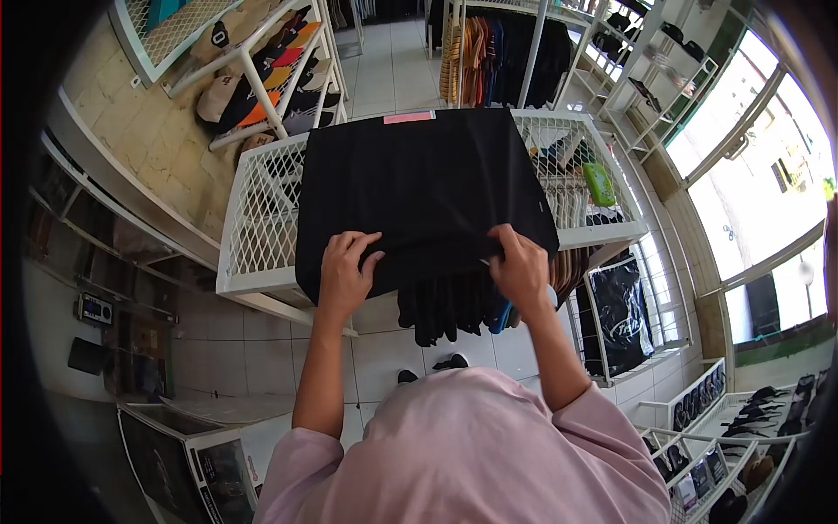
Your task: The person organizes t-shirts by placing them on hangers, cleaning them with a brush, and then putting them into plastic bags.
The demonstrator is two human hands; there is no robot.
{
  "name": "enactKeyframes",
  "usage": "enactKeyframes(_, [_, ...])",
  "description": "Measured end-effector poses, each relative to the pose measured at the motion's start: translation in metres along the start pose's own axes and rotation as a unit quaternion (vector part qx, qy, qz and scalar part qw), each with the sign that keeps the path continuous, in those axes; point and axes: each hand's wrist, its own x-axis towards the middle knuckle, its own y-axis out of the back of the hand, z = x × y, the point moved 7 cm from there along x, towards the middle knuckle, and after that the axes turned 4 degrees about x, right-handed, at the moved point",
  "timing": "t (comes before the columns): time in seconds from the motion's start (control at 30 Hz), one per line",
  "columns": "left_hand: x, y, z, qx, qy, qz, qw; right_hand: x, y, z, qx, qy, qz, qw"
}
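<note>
A large black cloth [419,183] lies spread over a white mesh-topped rack [255,218], its near edge hanging over the front. My left hand [347,272] grips the cloth near its front left part, thumb and fingers bent together. On the other side, my right hand [521,269] pinches the fabric close to the front right edge. Between the two hands the material is bunched in soft folds. A pink and white label [408,117] shows at the far edge of the cloth.
To the right on the mesh lies a green packet [599,184]. Dark garments [445,307] hang under the rack's front. A cap shelf [271,83] stands at the back left, and clothes on hangers [497,57] are behind. Glass doors [742,166] stand at the right.
</note>
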Motion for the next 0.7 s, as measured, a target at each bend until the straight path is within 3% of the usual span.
enactKeyframes(0.07, [-0.004,-0.003,-0.002,0.012,0.002,0.019,1.000,-0.005,0.014,0.010,0.027,0.051,-0.033,0.998])
enactKeyframes(0.1, [-0.003,0.002,-0.001,0.026,0.002,0.018,0.999,-0.007,0.019,0.019,0.013,0.029,-0.034,0.999])
enactKeyframes(0.37, [-0.006,-0.002,0.004,0.056,0.014,0.062,0.996,-0.021,0.068,0.073,-0.146,-0.097,0.126,0.977])
enactKeyframes(0.47, [-0.007,-0.004,0.000,0.065,0.023,0.073,0.995,-0.042,0.061,0.118,-0.065,-0.180,0.096,0.977])
enactKeyframes(0.57, [-0.009,-0.006,-0.001,0.086,0.045,0.084,0.992,-0.053,0.079,0.113,-0.002,-0.191,0.123,0.974])
enactKeyframes(0.7, [-0.012,-0.007,0.002,0.113,0.046,0.111,0.986,-0.068,0.083,0.107,0.020,-0.127,0.125,0.984])
